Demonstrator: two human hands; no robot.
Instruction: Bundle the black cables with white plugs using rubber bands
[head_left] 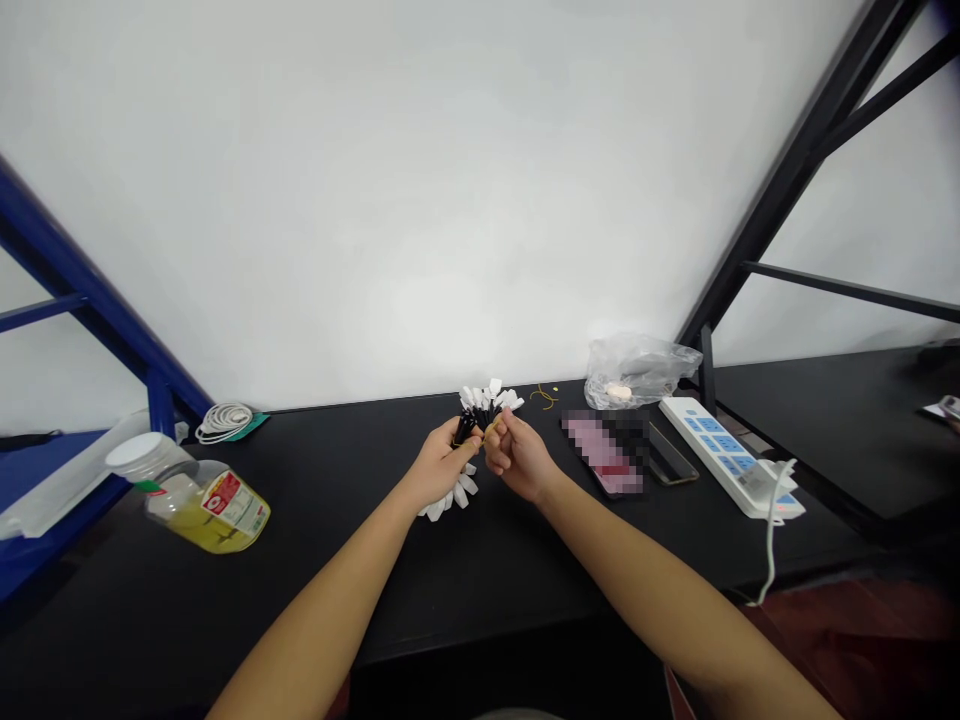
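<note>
Over the middle of the black table, my left hand is closed round a bundle of thin black pieces with white tags. The tags fan out at the bundle's far end, and more white tags spread below my left hand. Close beside it on the right, my right hand pinches a thin yellowish rubber band against the bundle. Whether the band goes all the way round the bundle cannot be made out.
Left on the black table are a clear jar and a coiled white cable. Loose rubber bands, a plastic bag, two phones and a power strip lie to the right.
</note>
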